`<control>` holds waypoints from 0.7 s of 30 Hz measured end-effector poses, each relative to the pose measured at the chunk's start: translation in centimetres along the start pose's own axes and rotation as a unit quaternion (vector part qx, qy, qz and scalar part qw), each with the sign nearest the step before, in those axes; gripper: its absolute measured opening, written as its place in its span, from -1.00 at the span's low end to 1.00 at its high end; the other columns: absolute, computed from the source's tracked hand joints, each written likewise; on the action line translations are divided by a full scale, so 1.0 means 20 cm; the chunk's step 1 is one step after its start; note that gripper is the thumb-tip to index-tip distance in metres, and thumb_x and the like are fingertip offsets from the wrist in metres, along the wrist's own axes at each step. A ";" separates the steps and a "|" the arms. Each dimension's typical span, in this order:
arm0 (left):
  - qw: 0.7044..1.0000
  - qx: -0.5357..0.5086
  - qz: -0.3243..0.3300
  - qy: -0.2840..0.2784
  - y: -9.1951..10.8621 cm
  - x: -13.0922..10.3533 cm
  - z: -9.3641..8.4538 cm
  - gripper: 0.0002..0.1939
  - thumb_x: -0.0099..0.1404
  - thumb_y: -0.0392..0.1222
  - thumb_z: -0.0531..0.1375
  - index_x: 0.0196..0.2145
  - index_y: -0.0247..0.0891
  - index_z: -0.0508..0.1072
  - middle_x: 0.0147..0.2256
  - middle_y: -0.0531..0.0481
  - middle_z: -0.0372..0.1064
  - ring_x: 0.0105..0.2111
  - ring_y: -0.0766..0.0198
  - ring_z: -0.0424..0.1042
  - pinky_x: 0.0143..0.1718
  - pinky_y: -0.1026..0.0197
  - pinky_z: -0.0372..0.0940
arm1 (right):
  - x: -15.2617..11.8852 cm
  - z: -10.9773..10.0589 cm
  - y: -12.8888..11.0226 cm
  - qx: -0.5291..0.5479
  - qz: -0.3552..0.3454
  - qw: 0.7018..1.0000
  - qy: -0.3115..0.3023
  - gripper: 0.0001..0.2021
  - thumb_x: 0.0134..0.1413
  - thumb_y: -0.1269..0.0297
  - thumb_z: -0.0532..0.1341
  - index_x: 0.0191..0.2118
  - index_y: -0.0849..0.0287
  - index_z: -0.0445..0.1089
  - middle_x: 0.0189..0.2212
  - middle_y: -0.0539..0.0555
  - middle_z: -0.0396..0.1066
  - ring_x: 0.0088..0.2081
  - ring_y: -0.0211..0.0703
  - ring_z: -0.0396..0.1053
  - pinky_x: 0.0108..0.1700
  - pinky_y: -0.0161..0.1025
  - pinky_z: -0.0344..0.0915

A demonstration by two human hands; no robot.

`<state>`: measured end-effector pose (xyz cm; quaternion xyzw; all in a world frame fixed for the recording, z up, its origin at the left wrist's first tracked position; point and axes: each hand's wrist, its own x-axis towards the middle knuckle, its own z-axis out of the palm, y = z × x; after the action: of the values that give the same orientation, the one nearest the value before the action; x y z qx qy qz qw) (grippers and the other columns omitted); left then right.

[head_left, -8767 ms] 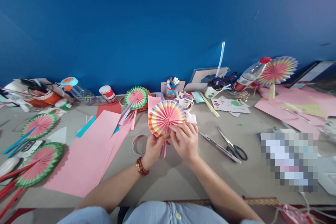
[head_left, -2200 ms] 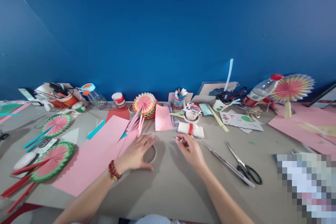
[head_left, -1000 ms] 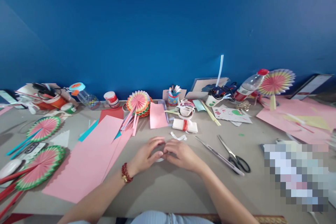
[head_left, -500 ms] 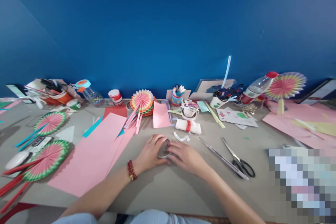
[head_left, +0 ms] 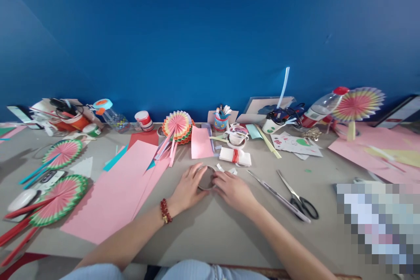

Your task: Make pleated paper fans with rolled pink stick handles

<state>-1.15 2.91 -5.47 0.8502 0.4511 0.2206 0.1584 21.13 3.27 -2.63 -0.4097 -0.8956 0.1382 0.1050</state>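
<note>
Between my hands a thin ring, which looks like a roll of tape (head_left: 204, 189), lies on the grey table with tabletop showing through its middle. My left hand (head_left: 187, 188) curves around its left side, thumb and fingers against the rim. From the other side my right hand (head_left: 233, 189) presses its fingertips to the right edge; its thumb is mostly hidden. Just beyond the right fingers lie curled white strips (head_left: 226, 169). A silver pen-like cutter (head_left: 278, 196) and black-handled scissors (head_left: 300, 199) rest to the right of my right hand.
Long pink paper sheets (head_left: 111, 188) cover the left side, near green-edged pleated paper fans (head_left: 62, 199). Along the wall stand a pleated rosette (head_left: 177, 127), a pen cup (head_left: 221, 121), a white cup (head_left: 272, 124) and a plastic bottle (head_left: 323, 107). More pink paper (head_left: 354, 153) lies right.
My fingers have shifted around the ring, and more of its round opening shows. The right hand has moved slightly to the right and away from the left thumb.
</note>
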 end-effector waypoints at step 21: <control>0.981 0.138 -0.042 0.132 -0.17 0.01 -0.32 -0.61 0.37 -0.14 0.11 0.13 -0.19 0.28 0.11 -0.20 0.33 0.13 -0.05 0.32 0.16 -0.11 0.24 | -0.02 0.08 0.02 0.050 0.011 0.998 0.047 -0.74 0.27 0.35 0.15 0.04 0.15 0.42 0.04 0.22 0.41 0.01 0.07 0.36 0.07 0.00 0.34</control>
<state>-6.76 5.37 -1.60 0.8077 0.5294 0.2593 -0.0122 21.29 3.00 -4.24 -0.4198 -0.8770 0.1650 0.1658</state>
